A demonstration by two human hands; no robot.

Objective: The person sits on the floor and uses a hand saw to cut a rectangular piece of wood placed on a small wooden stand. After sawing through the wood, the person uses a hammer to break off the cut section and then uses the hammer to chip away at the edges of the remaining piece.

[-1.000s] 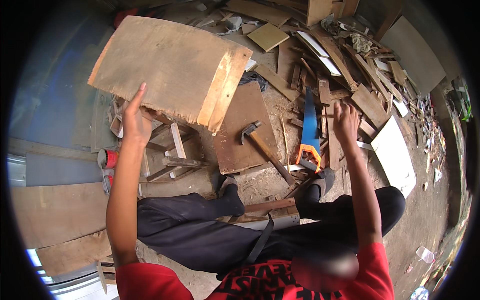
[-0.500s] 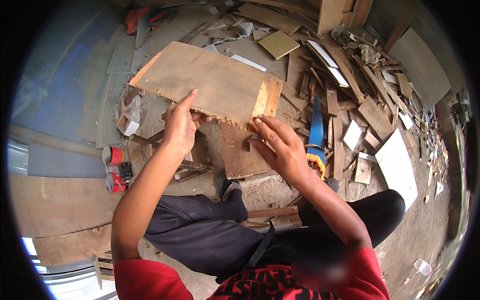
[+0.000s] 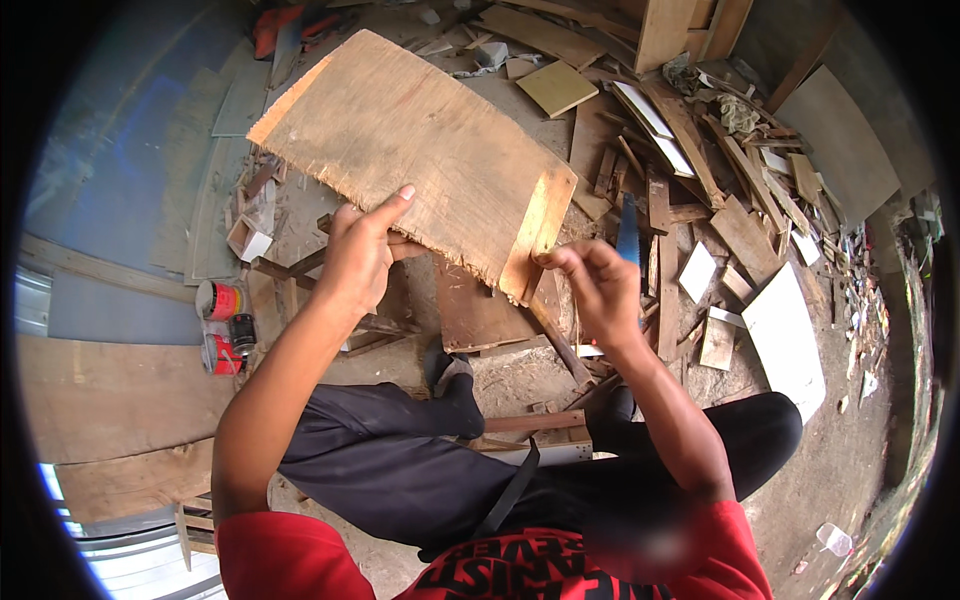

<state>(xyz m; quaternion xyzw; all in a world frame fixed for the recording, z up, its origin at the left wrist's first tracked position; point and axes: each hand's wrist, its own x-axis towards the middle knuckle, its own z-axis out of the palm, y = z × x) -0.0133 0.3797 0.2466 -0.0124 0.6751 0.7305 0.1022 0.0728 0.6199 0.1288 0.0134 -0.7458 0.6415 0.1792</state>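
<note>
A worn plywood panel [image 3: 410, 150] is held up in front of me, tilted, with a ragged near edge and a paler wood strip [image 3: 537, 225] across its right end. My left hand [image 3: 355, 255] grips the near edge, thumb on the top face and fingers underneath. At the pale strip's right edge, my right hand [image 3: 600, 290] has thumb and forefinger pinched together; whatever is between them is too small to make out. Below that end slants a brown wooden stick or handle [image 3: 560, 345]. Behind my right hand shows a saw's blue blade [image 3: 628, 235], its handle hidden.
A brown board [image 3: 480, 315] lies beneath the panel, near my feet. Wood offcuts [image 3: 740, 235] and a white sheet [image 3: 785, 340] litter the right side. Red and black cans [image 3: 222, 325] stand at left. Bluish sheets [image 3: 130, 190] lean at far left.
The panel's far side has risen, showing more of its top face. My right hand has shifted right from lying over the strip's near corner to a pinch at its right edge.
</note>
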